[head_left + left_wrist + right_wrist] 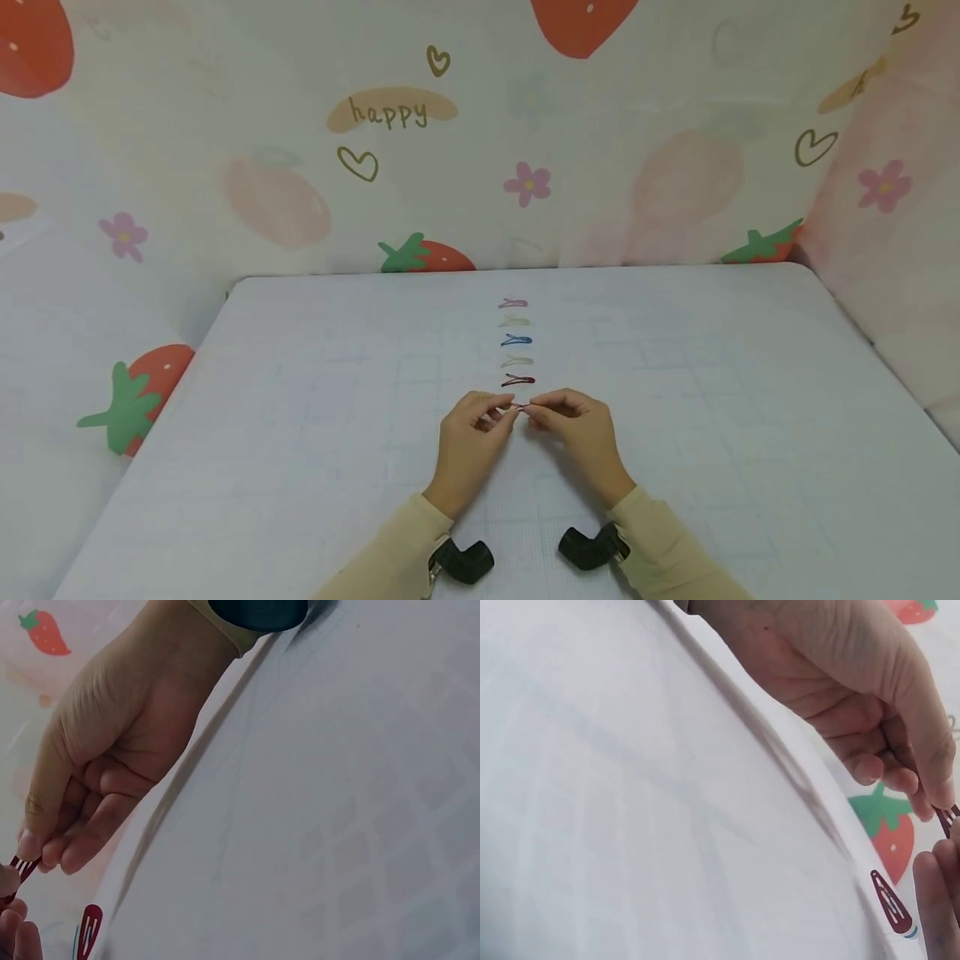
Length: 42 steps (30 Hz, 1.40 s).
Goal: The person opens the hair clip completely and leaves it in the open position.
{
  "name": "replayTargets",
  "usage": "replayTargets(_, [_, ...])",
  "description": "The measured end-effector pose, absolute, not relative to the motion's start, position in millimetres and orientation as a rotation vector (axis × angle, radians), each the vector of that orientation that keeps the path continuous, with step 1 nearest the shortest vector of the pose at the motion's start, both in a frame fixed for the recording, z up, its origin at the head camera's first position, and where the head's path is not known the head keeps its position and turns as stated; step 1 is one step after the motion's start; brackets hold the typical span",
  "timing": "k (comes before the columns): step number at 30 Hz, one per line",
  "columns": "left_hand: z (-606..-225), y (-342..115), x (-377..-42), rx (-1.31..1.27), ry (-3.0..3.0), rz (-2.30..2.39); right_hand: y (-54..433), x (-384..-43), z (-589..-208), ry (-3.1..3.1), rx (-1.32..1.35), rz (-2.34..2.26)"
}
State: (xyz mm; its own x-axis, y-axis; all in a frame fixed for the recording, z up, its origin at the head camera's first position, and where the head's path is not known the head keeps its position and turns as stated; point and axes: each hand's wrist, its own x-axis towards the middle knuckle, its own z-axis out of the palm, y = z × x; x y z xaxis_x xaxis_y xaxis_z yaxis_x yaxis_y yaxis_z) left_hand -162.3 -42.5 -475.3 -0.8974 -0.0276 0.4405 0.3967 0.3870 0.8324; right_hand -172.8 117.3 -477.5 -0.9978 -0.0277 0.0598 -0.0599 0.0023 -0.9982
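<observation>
Between my two hands is a small dark red snap hair clip (27, 868), one end pinched by the thumb and fingertips of my left hand (471, 450). My right hand (587, 435) pinches the other end, and in the head view the fingertips nearly meet over it. Just beyond them lies a dark red hair clip (518, 380), seen also in the right wrist view. Farther back in the same column come a pale yellowish clip (517, 361), a blue clip (517, 340), another pale clip (515, 322) and a pink clip (513, 303).
A white-covered table (712, 467) spreads out under the hands, its back edge against a curtain (480, 200) printed with strawberries, flowers and hearts. Each sleeve carries a black wrist device, the left device (467, 562) and the right device (588, 548) close above the table.
</observation>
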Motion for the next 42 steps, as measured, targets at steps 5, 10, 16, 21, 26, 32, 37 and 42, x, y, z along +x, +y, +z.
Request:
replayTargets(5, [-476.3,-42.3,-162.9,-0.295,-2.253,-1.529,116.5,-172.9,-477.9,-2.251,0.115,2.182])
replayTargets(10, [-476.3,-43.4,-163.7,-0.258,-2.259,-1.567,115.7,-173.8,-478.2,-2.24,0.09,2.182])
replayTargets(16, [-476.9,-44.1,-165.0,-0.163,-2.28,-1.558,115.5,-175.5,-478.8,-2.203,0.041,2.191])
replayTargets(21, [-480.7,-45.3,-167.2,-0.174,-2.317,-1.521,115.8,-176.4,-480.7,-2.248,-0.032,2.158])
replayTargets(26, [-481.7,-46.7,-170.3,-0.139,-2.391,-1.555,116.7,-176.7,-481.6,-2.322,-0.107,2.061])
replayTargets(32, [-483.2,-48.0,-176.1,-0.118,-2.449,-1.577,115.8,-179.5,-482.0,-2.327,-0.133,2.024])
replayTargets(37, [-487.9,-48.7,-178.3,-0.113,-2.456,-1.586,115.8,-179.1,-483.2,-2.352,-0.156,2.024])
replayTargets(42, [-490.9,-49.2,-180.9,-0.106,-2.431,-1.53,115.0,-180.3,-483.7,-2.373,-0.149,2.018])
